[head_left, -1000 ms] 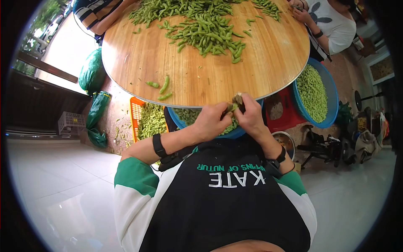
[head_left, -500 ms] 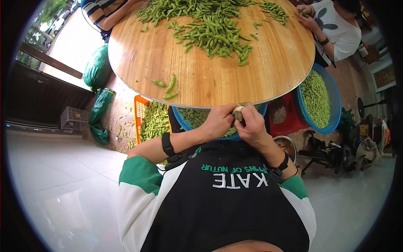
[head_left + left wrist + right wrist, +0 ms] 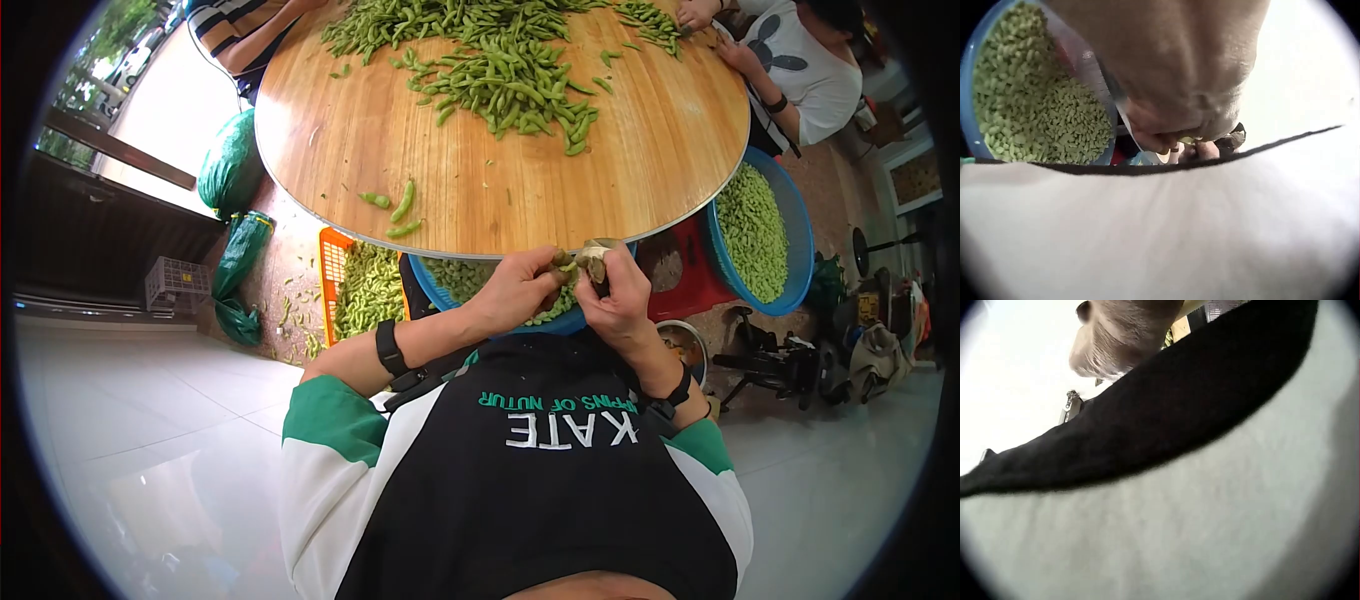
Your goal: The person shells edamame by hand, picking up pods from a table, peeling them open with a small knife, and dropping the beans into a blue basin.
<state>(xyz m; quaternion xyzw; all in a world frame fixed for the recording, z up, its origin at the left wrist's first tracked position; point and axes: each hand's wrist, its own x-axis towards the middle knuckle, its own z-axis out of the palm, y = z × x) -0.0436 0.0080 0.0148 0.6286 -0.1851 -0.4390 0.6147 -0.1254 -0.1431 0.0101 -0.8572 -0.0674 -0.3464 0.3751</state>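
In the head view both hands are together at the table's near edge, above a blue basin (image 3: 442,290) of shelled beans. My left hand (image 3: 522,290) pinches a small green pod (image 3: 568,267) between thumb and fingers. Close beside it, my right hand (image 3: 618,300) has curled fingers, with a brown and cream piece (image 3: 595,252) around or at its fingertips; whether it also grips the pod is unclear. The left wrist view shows the left hand (image 3: 1179,69) from behind, a bit of green under its fingers. Only the back part of the right hand (image 3: 1125,334) appears in the right wrist view.
Green pods (image 3: 515,85) are heaped on the round wooden table (image 3: 450,185), with several loose pods nearer. An orange basket (image 3: 328,275) of pods stands lower left. Another blue basin (image 3: 800,270) of beans is at right. Two people sit across the table.
Compared with half a second ago, my right hand has shifted slightly right, and a green pod shows between the hands. The person at upper right has reached onto the table's pods.
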